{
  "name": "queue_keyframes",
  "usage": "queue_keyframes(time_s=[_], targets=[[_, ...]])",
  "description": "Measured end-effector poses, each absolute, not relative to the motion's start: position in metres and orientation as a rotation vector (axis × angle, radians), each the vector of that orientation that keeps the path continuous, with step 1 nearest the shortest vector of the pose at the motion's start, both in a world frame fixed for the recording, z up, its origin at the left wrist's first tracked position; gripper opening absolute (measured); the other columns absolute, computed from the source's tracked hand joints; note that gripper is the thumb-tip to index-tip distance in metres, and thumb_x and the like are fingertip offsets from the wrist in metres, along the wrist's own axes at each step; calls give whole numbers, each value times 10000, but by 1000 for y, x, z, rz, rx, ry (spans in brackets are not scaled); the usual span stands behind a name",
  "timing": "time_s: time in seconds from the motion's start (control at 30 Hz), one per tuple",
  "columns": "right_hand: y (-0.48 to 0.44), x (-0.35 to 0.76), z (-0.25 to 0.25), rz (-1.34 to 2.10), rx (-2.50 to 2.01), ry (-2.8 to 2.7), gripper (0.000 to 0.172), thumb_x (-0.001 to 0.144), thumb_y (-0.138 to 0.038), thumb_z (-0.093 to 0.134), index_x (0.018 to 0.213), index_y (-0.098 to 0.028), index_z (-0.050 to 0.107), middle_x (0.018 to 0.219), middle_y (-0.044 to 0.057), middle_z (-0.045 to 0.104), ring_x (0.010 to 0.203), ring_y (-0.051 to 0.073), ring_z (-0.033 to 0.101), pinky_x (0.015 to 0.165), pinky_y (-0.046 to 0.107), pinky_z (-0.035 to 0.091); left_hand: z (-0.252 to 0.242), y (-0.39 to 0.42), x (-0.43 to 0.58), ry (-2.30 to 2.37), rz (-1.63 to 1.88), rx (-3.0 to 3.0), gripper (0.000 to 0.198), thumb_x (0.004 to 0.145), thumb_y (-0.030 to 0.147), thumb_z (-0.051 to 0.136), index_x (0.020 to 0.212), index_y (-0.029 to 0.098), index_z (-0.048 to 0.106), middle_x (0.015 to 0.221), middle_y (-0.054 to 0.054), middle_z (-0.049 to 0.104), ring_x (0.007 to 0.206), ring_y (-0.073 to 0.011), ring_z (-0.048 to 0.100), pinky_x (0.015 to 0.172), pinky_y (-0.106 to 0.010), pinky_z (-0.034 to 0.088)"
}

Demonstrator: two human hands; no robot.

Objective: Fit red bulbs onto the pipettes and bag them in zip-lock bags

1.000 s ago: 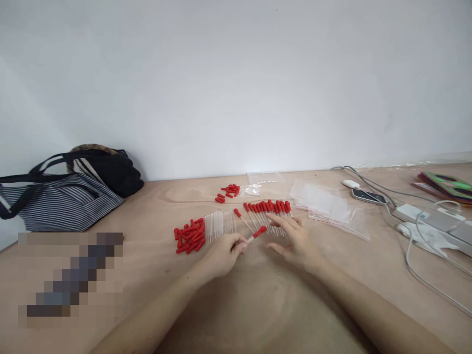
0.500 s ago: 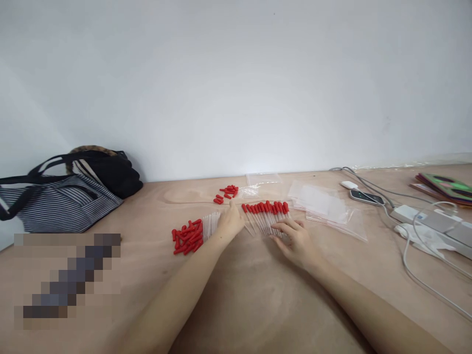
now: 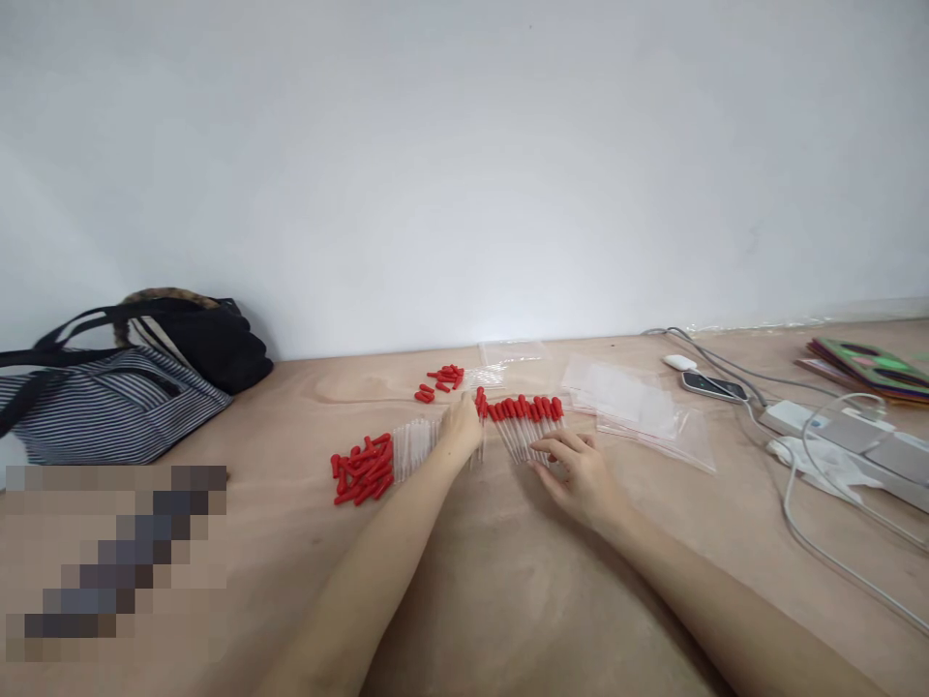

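Observation:
A row of red-bulbed droppers point(image 3: 517, 426) lies on the wooden table, bulbs toward the wall and clear tubes pointing at me. At the row's left end, my left hand point(image 3: 459, 426) has its fingers curled at a dropper whose red bulb point(image 3: 480, 399) shows beside them; the fingertips are partly hidden. My right hand point(image 3: 579, 472) rests by the row's right end, thumb and fingers apart, fingertips beside the lower tubes. Left of my left hand lie clear tubes point(image 3: 413, 447) side by side, with a pile of loose red rubber bulbs point(image 3: 364, 470) beyond them.
A smaller group of red bulbs point(image 3: 444, 376) and thin clear tubes point(image 3: 485, 376) lies farther back. Clear zip bags point(image 3: 620, 395) spread at right. A power strip point(image 3: 834, 431), cables and a black device point(image 3: 712, 386) lie farther right. A striped bag point(image 3: 131, 407) stands at left.
My left hand has shifted slightly right and up against the row's left end, and a red bulb now shows beside its fingers. My right hand has stayed almost still. The view has shifted slightly.

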State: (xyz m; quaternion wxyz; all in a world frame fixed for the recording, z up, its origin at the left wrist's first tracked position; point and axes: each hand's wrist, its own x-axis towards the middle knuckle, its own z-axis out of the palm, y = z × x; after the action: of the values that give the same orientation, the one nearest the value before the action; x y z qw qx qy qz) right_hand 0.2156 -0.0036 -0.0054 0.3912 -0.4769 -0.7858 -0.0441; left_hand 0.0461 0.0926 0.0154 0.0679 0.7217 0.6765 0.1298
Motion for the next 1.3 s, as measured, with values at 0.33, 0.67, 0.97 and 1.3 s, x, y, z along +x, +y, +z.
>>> queue_keyframes(time_s=[0.33, 0.67, 0.97, 1.3], targets=[[-3, 215, -7, -104, -1244, -1995, 135, 780, -230, 495, 863, -187, 593, 825, 46, 623, 664, 140, 582, 691, 301, 376, 28, 86, 32, 2061, 321, 2151, 223, 693, 141, 537, 915, 132, 522, 929, -143, 623, 860, -252, 588, 663, -283, 421], [-2, 216, -8, -84, -1251, -2004, 141, 788, -244, 481, 860, -192, 590, 824, 40, 617, 577, 116, 568, 676, 298, 383, 22, 81, 36, 1973, 260, 2136, 118, 689, 238, 551, 759, 156, 600, 765, -89, 654, 777, -227, 607, 635, -276, 424], [-1, 218, -9, -45, -1275, -2002, 126, 780, -241, 502, 851, -183, 587, 820, 37, 619, 585, 120, 567, 677, 301, 378, 34, 83, 19, 1905, 289, 2149, 188, 719, 258, 505, 612, 163, 627, 632, -50, 650, 655, -183, 603, 600, -245, 417], [-1, 217, -8, -37, -1259, -2031, 131, 784, -232, 491, 853, -199, 597, 764, 26, 624, 617, 131, 575, 672, 294, 360, 59, 71, -91, 1856, 355, 2255, 185, 679, 324, 526, 738, 193, 642, 758, -12, 652, 676, -171, 566, 599, -225, 393]])
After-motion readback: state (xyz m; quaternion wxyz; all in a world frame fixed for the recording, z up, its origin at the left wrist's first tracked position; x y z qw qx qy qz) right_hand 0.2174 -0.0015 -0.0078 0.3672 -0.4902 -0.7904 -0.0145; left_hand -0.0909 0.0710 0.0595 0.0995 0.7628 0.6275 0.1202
